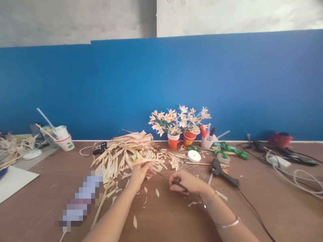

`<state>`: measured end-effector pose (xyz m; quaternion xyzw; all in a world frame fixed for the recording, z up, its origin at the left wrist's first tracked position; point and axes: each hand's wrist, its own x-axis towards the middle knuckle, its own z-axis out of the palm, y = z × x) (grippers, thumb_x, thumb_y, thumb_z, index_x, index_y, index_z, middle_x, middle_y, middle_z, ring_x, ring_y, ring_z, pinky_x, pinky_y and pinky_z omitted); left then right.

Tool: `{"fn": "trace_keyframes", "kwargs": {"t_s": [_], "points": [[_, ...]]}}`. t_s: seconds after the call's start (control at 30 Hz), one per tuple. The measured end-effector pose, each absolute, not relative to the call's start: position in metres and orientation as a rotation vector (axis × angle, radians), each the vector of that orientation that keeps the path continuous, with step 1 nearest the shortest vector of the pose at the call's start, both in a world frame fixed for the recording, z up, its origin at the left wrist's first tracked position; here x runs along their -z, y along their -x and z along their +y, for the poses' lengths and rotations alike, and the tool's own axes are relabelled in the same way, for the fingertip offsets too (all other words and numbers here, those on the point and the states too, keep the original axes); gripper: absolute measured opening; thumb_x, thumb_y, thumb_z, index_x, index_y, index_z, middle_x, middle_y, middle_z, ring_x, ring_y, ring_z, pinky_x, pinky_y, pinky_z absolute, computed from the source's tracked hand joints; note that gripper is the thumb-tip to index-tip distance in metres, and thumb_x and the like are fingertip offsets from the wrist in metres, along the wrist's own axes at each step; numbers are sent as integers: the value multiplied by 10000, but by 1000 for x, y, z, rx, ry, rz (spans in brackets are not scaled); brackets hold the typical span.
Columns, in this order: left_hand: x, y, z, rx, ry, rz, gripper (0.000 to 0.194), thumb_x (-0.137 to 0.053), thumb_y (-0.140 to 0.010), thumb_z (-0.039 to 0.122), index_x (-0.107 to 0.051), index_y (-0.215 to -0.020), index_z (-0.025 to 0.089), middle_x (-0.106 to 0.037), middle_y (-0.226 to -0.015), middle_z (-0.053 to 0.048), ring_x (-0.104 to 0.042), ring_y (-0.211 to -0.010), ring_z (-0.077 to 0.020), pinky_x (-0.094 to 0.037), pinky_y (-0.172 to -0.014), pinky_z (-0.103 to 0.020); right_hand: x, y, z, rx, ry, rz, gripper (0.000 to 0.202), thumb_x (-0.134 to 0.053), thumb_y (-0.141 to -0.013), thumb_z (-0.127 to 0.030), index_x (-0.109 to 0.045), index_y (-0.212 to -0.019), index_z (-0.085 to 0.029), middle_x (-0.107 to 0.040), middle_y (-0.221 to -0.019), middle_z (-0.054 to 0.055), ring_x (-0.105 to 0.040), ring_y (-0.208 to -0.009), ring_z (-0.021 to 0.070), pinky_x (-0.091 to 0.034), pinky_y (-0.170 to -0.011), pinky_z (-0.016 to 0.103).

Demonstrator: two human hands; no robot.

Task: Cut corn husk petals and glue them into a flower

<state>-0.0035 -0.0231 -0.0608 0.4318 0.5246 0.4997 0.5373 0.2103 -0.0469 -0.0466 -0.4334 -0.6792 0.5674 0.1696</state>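
Observation:
My left hand (140, 174) is closed, pinching a pale strip of dried corn husk (139, 162) between thumb and fingers. To its right, my right hand (188, 183) grips a pair of scissors (181, 186) by the dark handles. Their thin blades point left and reach close to my left fingers; whether they touch the strip I cannot tell. Behind my left hand spreads a heap of dried husks (118, 151). Small cut petals, one petal (157, 193) among them, lie on the brown table (161, 222) between my forearms.
Pale husk flowers (174, 121) stand in paper cups (173, 142) by the blue partition (161, 80). A glue gun (224, 173) with its cord lies right of my hand, near a white spool (194, 155) and green tape (228, 148). A pixelated object (80, 198) is at left; cables (297, 178) lie far right.

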Motion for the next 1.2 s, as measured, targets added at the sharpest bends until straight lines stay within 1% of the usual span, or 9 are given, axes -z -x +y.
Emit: {"fn": "trace_keyframes", "kwargs": {"t_s": [0.13,0.27,0.4,0.7,0.97,1.2], "points": [[58,1,-24,-1209,-952,1250,277,-689,-702,368,-686,-846,131,-691,-603,-32,-669,-548,-160,-495,-474,-199,46,-210,-48,-1614,1266,-1877,104,-607,-678,-236,-581,-733,-151,-466,-440,-87,-350,-338,36,-268,-329,145],[61,0,-24,-1220,-912,1262,281,-688,-710,354,-690,-853,112,-707,-622,-60,-672,-557,-162,-503,-493,-201,48,-209,-48,-1628,1280,-1843,118,-626,-670,-243,-579,-731,-153,-466,-425,-93,-352,-320,34,-260,-320,143],[61,-2,-25,-1256,-896,1245,314,-717,-677,369,-696,-854,111,-721,-660,-80,-684,-587,-193,-519,-505,-229,53,-208,-47,-1614,1282,-1800,138,-628,-670,-262,-573,-739,-156,-475,-448,-92,-350,-320,26,-244,-314,137],[55,-7,-30,-1313,-844,1203,259,-749,-642,354,-698,-747,123,-704,-593,-64,-680,-567,-190,-533,-503,-233,52,-206,-47,-1600,1272,-1808,145,-624,-680,-270,-562,-759,-166,-476,-452,-93,-355,-323,38,-249,-312,151],[59,-9,-30,-1308,-838,1141,263,-758,-637,357,-703,-738,121,-703,-597,-70,-674,-549,-184,-541,-502,-237,53,-204,-47,-1613,1278,-1795,135,-616,-687,-263,-559,-762,-166,-484,-438,-93,-359,-312,39,-265,-296,143],[61,-9,-30,-1305,-837,1136,283,-752,-638,363,-710,-784,124,-702,-608,-64,-673,-562,-187,-542,-519,-246,50,-202,-49,-1581,1286,-1812,118,-612,-696,-254,-560,-753,-166,-470,-414,-97,-355,-308,36,-237,-303,138]]}}
